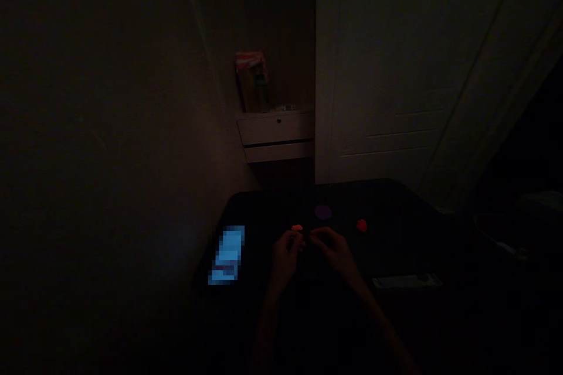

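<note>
In the dim head view, my left hand is closed in a pinch over the dark table. Just beyond its fingertips shows a small bright orange piece; whether they touch it I cannot tell. My right hand faces it from a short gap away, thumb and fingers also pinched together. What either hand holds, if anything, is too small and dark to make out. A flat purple disc lies beyond the hands, and a red lump sits to the right.
A lit, blurred screen lies at the table's left side. Near the front right is a pale flat strip. Behind stand a drawer unit with a red-and-white package on top, and a large pale panel.
</note>
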Demonstrator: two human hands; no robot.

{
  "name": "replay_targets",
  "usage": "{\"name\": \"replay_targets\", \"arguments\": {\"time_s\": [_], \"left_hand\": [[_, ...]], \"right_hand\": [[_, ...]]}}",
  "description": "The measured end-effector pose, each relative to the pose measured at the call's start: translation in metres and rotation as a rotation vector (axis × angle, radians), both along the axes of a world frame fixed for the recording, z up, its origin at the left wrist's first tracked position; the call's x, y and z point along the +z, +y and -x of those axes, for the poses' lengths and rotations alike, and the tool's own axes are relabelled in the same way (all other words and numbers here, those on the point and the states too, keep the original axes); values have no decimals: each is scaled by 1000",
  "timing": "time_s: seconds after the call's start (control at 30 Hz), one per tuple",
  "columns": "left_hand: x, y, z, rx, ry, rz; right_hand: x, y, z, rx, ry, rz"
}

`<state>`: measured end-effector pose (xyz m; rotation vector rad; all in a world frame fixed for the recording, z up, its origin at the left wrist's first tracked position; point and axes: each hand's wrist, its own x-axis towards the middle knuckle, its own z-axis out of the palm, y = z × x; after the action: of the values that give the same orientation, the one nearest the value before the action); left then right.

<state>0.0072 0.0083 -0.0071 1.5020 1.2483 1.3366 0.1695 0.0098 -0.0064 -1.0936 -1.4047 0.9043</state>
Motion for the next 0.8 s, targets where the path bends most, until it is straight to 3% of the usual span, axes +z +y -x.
{"name": "replay_targets", "arguments": {"time_s": [0.37, 0.8], "left_hand": [[-2, 1, -1, 4, -16, 1], [0, 0, 0, 5, 0, -1]], "right_hand": [[-6, 3, -2, 20, 12, -15], [1, -1, 0, 22, 0, 23]]}}
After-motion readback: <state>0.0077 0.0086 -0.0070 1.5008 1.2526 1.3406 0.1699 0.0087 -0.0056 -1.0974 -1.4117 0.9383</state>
